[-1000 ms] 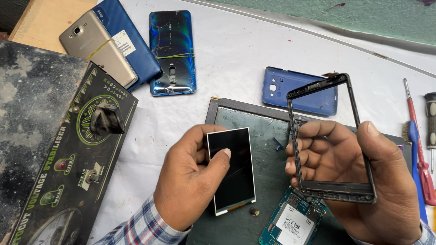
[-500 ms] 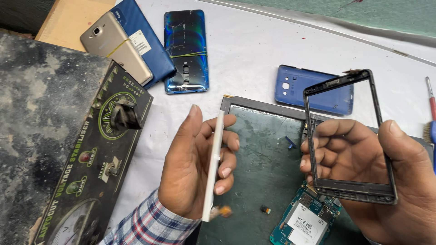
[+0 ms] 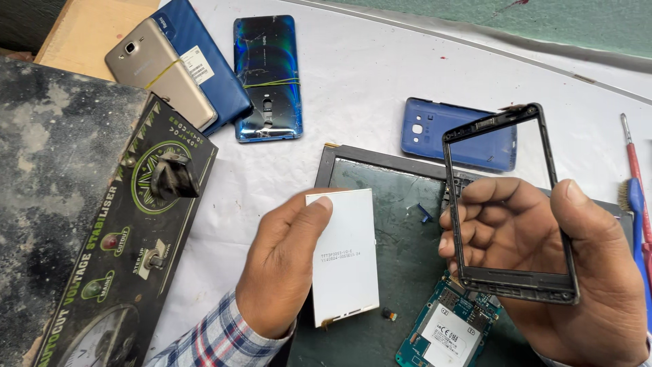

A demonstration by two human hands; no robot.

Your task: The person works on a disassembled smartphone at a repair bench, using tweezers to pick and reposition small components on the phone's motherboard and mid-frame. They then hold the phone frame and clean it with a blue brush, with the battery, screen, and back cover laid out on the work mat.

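— Two hands at work in the lower half of the frame, is that right?

— Yes. In the lower middle, the left hand (image 3: 288,272) grips a white display panel (image 3: 345,255), thumb on its face near the top left corner, fingers behind it. The panel is held upright with its pale back turned to the camera.

— And the other hand?

— At the lower right, the right hand (image 3: 543,272) holds a black phone frame (image 3: 508,204), thumb on its right edge, fingers curled behind and visible through its opening.

— What lies beneath them?

— A dark green work mat (image 3: 401,197), with a teal circuit board (image 3: 448,333) at the bottom edge, just below the frame.

— Anything else around?

— A blue back cover (image 3: 435,132) sits behind the frame at the upper right. Three phones (image 3: 204,75) lie at the upper left, and a black voltage stabiliser (image 3: 129,258) fills the left side. Screwdrivers (image 3: 635,177) lie at the right edge.
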